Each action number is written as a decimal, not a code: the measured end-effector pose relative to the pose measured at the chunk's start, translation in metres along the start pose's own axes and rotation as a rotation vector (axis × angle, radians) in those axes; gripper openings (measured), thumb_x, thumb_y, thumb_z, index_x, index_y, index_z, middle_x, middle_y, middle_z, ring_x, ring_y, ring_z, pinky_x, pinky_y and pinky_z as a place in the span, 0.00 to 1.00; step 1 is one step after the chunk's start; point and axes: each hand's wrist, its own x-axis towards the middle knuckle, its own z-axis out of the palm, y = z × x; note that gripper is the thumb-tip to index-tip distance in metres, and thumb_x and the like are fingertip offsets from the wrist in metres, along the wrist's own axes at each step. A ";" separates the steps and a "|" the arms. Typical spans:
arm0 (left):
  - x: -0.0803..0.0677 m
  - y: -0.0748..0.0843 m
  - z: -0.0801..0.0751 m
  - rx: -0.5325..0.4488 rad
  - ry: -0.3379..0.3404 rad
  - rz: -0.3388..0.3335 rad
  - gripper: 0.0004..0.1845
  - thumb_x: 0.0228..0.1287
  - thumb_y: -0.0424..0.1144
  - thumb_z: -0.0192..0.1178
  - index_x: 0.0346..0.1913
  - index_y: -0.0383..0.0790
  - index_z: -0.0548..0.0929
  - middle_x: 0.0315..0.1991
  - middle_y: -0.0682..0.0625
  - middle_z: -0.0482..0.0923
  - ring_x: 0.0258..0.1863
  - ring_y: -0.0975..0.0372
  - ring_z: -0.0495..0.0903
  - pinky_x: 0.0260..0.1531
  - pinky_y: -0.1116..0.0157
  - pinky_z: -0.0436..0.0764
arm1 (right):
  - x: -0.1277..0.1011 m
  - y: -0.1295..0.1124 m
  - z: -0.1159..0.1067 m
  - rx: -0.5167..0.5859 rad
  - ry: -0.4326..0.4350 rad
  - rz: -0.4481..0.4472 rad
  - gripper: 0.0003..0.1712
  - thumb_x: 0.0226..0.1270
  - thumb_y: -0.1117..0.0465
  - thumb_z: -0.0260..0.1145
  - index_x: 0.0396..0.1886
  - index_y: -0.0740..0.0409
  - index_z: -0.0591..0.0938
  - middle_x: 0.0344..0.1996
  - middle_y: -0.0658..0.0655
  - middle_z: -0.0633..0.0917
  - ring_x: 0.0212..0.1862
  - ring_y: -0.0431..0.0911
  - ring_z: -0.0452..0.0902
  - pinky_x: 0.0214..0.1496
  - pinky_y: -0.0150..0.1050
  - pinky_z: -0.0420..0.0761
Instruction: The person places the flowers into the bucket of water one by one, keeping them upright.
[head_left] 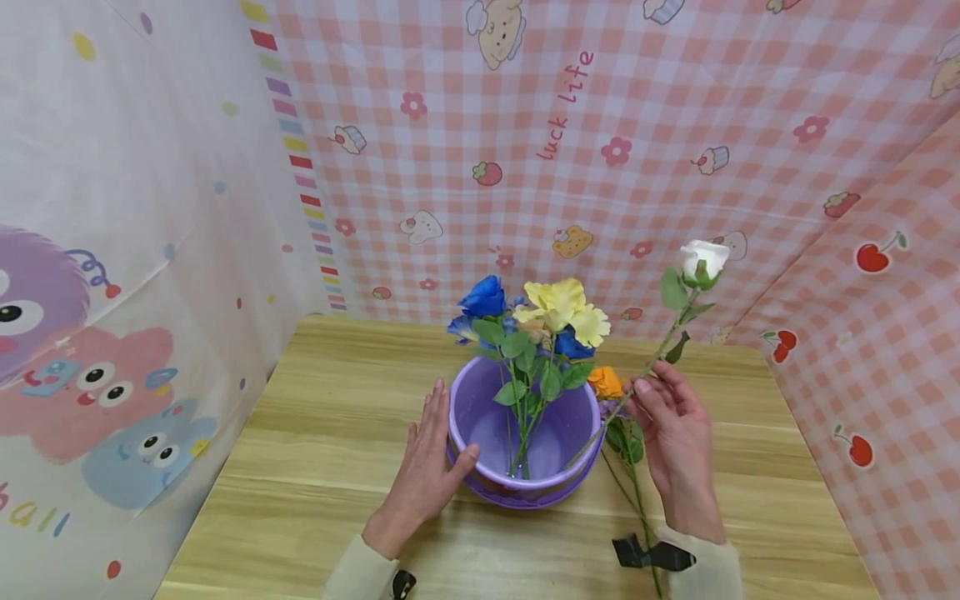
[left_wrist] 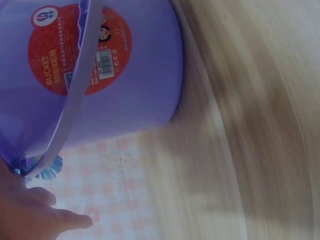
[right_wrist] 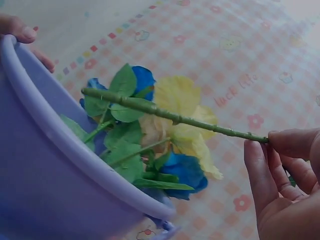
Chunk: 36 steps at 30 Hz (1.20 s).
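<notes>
Your left hand [head_left: 423,467] is resting against purple bucket [head_left: 517,437] on wooden worktop [head_left: 315,433] — fingers straight, together, thumb touching rim. Your right hand [head_left: 675,433] is pinching white rose [head_left: 701,260] by its stem, lower end angling over bucket rim. Head view is showing blue flowers [head_left: 483,298] and yellow flowers [head_left: 562,307] standing in bucket, orange flower [head_left: 604,382] beside it. Left wrist view alone is showing red label [left_wrist: 75,45] and handle [left_wrist: 75,90] — right wrist view is showing fingers [right_wrist: 285,145] closing on stem tip.
</notes>
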 end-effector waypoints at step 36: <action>0.000 0.000 0.001 0.000 0.001 0.002 0.49 0.75 0.60 0.51 0.84 0.39 0.42 0.85 0.47 0.35 0.82 0.42 0.43 0.70 0.28 0.52 | -0.014 0.045 0.015 -0.569 -0.083 -0.023 0.15 0.67 0.79 0.66 0.53 0.78 0.78 0.34 0.53 0.87 0.35 0.41 0.88 0.42 0.34 0.89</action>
